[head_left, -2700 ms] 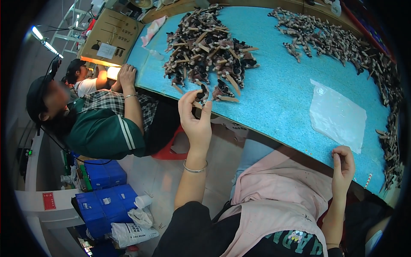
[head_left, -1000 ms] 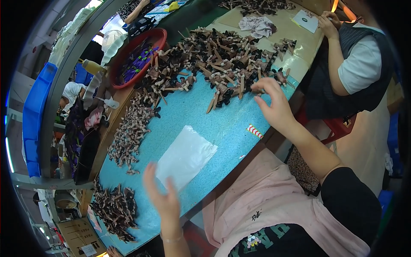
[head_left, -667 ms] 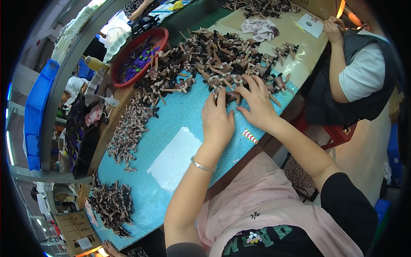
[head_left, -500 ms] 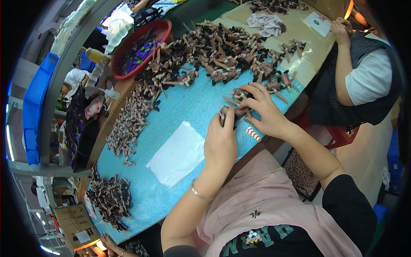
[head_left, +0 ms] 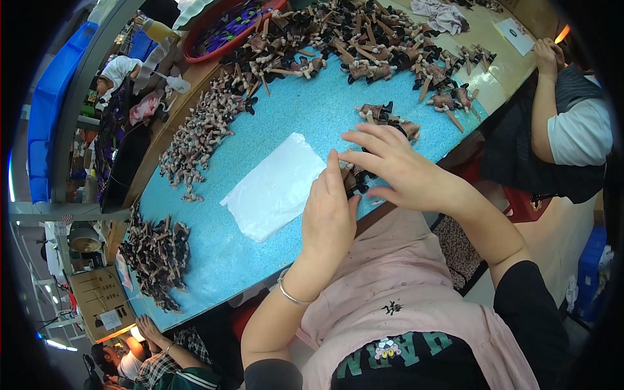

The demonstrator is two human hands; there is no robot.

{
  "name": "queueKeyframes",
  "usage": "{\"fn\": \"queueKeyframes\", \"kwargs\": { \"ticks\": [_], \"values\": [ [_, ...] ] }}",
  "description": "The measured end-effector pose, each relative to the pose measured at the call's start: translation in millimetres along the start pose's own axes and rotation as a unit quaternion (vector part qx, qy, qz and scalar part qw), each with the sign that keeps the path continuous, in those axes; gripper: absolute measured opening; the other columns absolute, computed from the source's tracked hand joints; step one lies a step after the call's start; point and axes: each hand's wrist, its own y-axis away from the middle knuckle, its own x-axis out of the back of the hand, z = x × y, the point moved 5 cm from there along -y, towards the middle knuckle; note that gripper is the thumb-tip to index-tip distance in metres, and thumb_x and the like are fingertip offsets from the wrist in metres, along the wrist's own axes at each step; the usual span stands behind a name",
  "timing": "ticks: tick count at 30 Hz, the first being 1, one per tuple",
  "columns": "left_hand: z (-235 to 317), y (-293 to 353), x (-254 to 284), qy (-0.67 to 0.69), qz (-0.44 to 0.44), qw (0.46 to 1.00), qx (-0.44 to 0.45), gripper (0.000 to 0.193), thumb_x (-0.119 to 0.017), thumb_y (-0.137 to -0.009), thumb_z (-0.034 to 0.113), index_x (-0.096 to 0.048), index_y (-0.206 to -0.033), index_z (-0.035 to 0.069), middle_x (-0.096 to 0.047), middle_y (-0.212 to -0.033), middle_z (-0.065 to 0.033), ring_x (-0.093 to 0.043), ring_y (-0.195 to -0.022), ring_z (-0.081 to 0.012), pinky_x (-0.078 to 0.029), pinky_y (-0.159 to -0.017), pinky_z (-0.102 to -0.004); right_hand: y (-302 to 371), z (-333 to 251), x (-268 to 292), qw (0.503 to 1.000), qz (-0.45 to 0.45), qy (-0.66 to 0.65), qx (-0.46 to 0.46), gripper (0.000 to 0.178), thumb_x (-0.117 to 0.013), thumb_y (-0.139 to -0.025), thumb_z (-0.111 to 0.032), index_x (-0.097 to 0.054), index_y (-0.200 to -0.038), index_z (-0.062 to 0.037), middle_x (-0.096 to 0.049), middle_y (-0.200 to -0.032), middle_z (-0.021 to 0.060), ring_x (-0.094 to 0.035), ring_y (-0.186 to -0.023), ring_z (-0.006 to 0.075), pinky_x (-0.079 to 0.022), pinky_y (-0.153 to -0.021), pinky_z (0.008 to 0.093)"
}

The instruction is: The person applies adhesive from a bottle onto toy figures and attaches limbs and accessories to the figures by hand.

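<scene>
- Figurines [head_left: 374,112] by both hands, nr front edge of worktop [head_left: 273,117].
- L hand [head_left: 328,218]: fingers bent, grip can't tell.
- R hand [head_left: 409,172]: fingers spread, released.
- Blue surface shows btwn plastic sheet [head_left: 276,188] & back pile [head_left: 325,32].

Pale floor [head_left: 559,260] | red stool [head_left: 520,207] — right | lit strip light [head_left: 58,345] — lower left | grey post [head_left: 77,97]

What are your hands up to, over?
Left hand, right hand close together. Small figures under and just beyond them, partly hidden. White sheet close beside left hand.
</scene>
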Motion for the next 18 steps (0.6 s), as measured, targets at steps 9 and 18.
{"fn": "queueKeyframes", "kwargs": {
  "ticks": [9, 18],
  "values": [
    [-4, 36, 23, -0.087, -0.068, 0.993, 0.032, 0.062, -0.070, -0.071, 0.001, -0.045, -0.128, -0.003, -0.053, -0.109, -0.0194, -0.054, -0.098, -0.0350, -0.045, -0.084, -0.0411, -18, 2, -22, 0.992, -0.113, 0.017, 0.052, 0.042, -0.075, -0.066, -0.004, -0.057, -0.103, -0.0057, -0.057, -0.110, 0.0073, -0.052, -0.110, 0.0257, -0.030, -0.104, 0.0456],
    [-11, 40, 14, -0.109, -0.050, 0.992, 0.022, 0.049, -0.070, -0.073, 0.009, -0.054, -0.118, 0.002, -0.051, -0.110, -0.0188, -0.052, -0.092, -0.0321, -0.044, -0.079, -0.0404, -20, -3, -7, 0.994, -0.032, -0.101, -0.036, 0.042, -0.076, -0.067, -0.004, -0.053, -0.103, -0.0059, -0.057, -0.111, 0.0094, -0.053, -0.105, 0.0269, -0.039, -0.092, 0.0361]
  ]
}}
